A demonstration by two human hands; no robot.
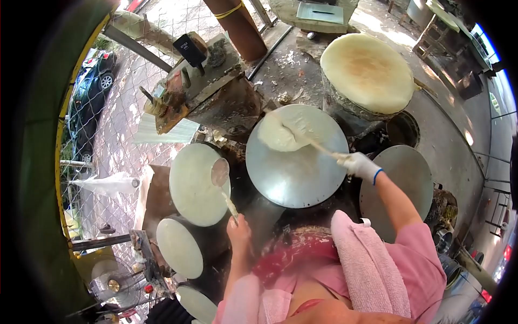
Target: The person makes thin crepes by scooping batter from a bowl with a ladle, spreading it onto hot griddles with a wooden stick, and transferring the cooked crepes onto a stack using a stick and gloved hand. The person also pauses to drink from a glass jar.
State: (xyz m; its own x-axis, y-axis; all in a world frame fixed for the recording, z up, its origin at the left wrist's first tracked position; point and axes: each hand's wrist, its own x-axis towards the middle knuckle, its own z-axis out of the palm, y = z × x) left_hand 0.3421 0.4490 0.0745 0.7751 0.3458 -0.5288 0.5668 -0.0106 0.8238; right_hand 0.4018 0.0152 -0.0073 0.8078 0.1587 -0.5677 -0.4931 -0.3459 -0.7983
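A bare fist, my left hand, is closed around the handle of a ladle. Its round bowl is over the right part of a pale, covered round griddle. My right hand, in a white glove with a blue cuff, grips a long thin wooden spreader. The far end of that spreader lies in wet white batter. This batter covers the upper left part of a shiny round metal griddle; the rest of the plate shows bare metal.
A large pale flatbread with a browned middle lies on a round stand at the upper right. To the right is a bare grey griddle. Another pale disc sits at lower left. A wire fence runs along the left.
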